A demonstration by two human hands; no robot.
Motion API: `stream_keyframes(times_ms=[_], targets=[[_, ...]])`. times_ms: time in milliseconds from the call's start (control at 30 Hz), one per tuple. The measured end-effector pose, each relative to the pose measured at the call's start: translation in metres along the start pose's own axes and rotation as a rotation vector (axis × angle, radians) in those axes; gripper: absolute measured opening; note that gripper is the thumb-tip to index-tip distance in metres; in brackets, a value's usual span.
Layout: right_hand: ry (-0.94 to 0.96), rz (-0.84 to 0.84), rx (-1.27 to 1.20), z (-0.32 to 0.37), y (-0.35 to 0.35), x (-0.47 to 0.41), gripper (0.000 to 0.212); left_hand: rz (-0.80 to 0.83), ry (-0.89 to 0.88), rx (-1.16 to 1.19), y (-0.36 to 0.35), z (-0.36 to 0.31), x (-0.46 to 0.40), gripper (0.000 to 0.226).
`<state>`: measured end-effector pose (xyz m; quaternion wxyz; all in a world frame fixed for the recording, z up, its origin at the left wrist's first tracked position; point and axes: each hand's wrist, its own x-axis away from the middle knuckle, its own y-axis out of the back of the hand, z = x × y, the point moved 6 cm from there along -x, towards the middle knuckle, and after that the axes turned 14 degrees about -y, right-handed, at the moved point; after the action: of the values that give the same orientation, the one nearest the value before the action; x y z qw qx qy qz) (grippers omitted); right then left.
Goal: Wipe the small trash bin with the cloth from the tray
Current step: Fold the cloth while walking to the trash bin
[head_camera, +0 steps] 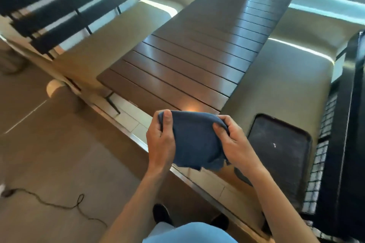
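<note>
Nearest, both hands hold the blue cloth (194,140) up between them, the left hand (161,140) gripping its left edge with thumb on top and fingers curled behind, the right hand (233,141) pinching a bunched fold at its right edge. Just right of the right hand lies the dark tray (284,150) on a beige seat (276,89), partly hidden by the right forearm. Beyond the hands stretches a slatted brown table (197,61), and no bin can be made out.
</note>
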<state>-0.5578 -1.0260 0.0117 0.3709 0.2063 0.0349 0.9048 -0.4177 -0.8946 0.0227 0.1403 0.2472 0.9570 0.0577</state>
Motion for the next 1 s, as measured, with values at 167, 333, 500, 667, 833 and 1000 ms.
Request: stream_keyframes(times_ms=[167,333,500,667,833,1000], targets=[[0.053,0.013,0.062,0.023,-0.078,-0.01,0.017,-0.103,0.039,-0.001,0.072,0.026,-0.022,0.027],[0.145,0.025,0.158,0.046,-0.159,-0.024,0.014,-0.183,0.049,-0.007,0.149,0.053,-0.037,0.027],[0.169,0.163,0.226,0.068,-0.24,-0.041,0.015,-0.276,0.06,-0.077,0.227,0.075,-0.053,0.026],[0.162,0.271,0.261,0.088,-0.305,-0.064,0.017,-0.375,0.098,-0.132,0.285,0.098,-0.07,0.027],[0.1,0.4,0.288,0.103,-0.369,-0.097,0.017,-0.46,0.127,-0.172,0.336,0.12,-0.095,0.032],[0.087,0.501,0.307,0.125,-0.441,-0.146,0.017,-0.557,0.137,-0.187,0.387,0.147,-0.138,0.032]])
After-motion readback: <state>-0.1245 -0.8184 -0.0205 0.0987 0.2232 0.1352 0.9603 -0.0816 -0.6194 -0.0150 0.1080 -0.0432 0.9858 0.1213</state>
